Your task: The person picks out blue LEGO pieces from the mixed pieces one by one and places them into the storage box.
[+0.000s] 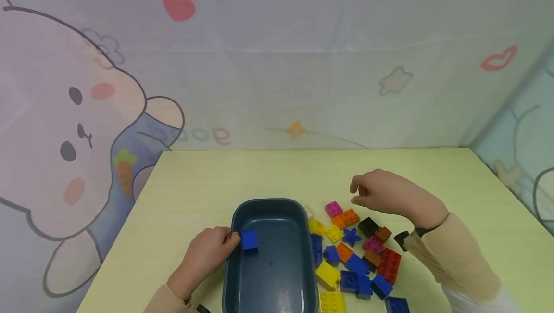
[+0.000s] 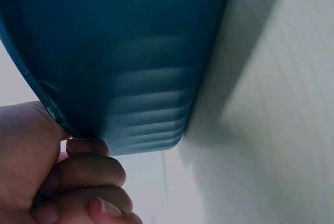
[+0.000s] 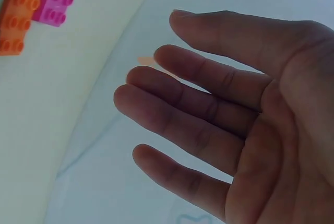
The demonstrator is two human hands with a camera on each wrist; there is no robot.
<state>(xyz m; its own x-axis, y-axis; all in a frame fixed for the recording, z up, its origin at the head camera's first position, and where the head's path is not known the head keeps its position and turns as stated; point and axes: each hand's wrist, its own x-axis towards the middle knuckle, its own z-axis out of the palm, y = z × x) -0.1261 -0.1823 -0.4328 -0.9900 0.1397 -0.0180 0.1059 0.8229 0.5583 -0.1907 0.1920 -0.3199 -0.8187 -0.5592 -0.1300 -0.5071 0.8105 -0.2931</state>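
Note:
My left hand [image 1: 210, 251] pinches the left rim of a dark blue-grey plastic tray [image 1: 285, 274], thumb over the edge and fingers curled beneath it. The left wrist view shows the tray's outer wall [image 2: 141, 78] close up. Inside, against the left side, lies one blue brick [image 1: 249, 242]. Above the back of the brick pile hovers my right hand [image 1: 383, 192], holding nothing. Its fingers [image 3: 172, 117] are loosely bent and spread in the right wrist view. Nearest to it are a pink brick [image 1: 333, 209] and an orange brick [image 1: 346, 218].
Right of the tray, loose bricks in several colours lie spread on the pale wooden table [image 1: 199, 178], among them a red brick [image 1: 389, 265], a yellow brick [image 1: 328, 275] and a blue flower-shaped piece [image 1: 351, 237]. A printed cloth [image 1: 277, 63] hangs behind the table.

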